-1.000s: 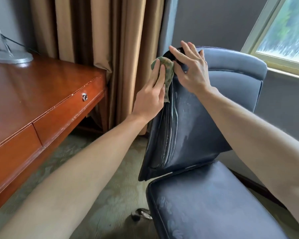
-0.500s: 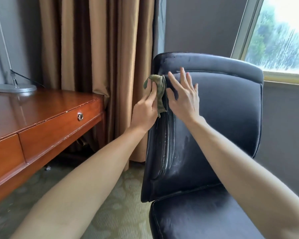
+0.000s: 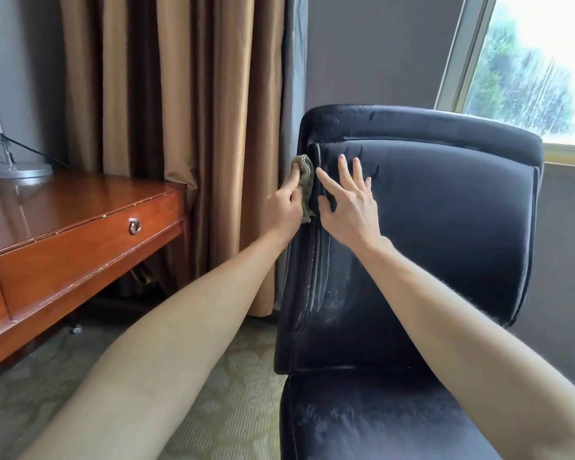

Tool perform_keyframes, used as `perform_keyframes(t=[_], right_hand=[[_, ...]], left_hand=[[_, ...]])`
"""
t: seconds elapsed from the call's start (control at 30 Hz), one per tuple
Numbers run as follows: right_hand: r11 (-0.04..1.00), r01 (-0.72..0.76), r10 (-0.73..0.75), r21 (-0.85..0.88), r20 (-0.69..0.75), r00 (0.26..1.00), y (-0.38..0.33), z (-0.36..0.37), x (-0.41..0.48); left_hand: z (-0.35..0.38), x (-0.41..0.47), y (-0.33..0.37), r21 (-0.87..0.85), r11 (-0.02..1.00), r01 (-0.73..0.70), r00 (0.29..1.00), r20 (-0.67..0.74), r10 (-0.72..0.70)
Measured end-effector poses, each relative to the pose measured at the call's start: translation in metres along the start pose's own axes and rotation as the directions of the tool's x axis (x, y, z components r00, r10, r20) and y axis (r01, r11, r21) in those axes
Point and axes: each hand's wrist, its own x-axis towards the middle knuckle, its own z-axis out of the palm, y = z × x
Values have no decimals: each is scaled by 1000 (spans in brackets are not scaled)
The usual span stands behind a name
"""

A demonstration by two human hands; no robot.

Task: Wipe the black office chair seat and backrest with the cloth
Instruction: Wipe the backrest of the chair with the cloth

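The black office chair stands at the right, its backrest (image 3: 445,227) upright and its seat (image 3: 379,419) at the bottom edge. Damp streaks show on the backrest's left part and top roll. My left hand (image 3: 284,207) presses a small green cloth (image 3: 305,175) against the backrest's left side edge, fingers curled round the cloth. My right hand (image 3: 347,202) lies flat on the backrest's front just right of the cloth, fingers spread and straight.
A reddish wooden desk (image 3: 63,234) with a drawer knob (image 3: 134,226) stands at the left, a lamp base (image 3: 14,169) on its far corner. Brown curtains (image 3: 180,111) hang behind. A window (image 3: 538,71) is at the upper right. Patterned carpet (image 3: 233,393) lies between desk and chair.
Both hands have slid down the backrest's left edge from the top corner, the cloth going with the left hand. The view has tilted up, showing more of the backrest.
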Motion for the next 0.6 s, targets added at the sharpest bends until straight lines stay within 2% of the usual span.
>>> perform_keyframes(t=[0.1,0.27,0.5,0.6], right_hand=[[1000,-12,13,-9,39,999,7,0,1],[999,-10,13,-37,84,996,15,-7,2],[997,70,-70,-16,48,996,4,-7,-7],[992,124,-124,-34,7,992,-4,-11,-13]], left_hand=[[9,7,6,-92,987,135,991,-11,-137],[20,14,10,-203,961,191,980,-15,-198],[7,11,-6,-147,975,164,982,-70,-175],[-9,-5,-2,-58,995,83,990,-106,-89]])
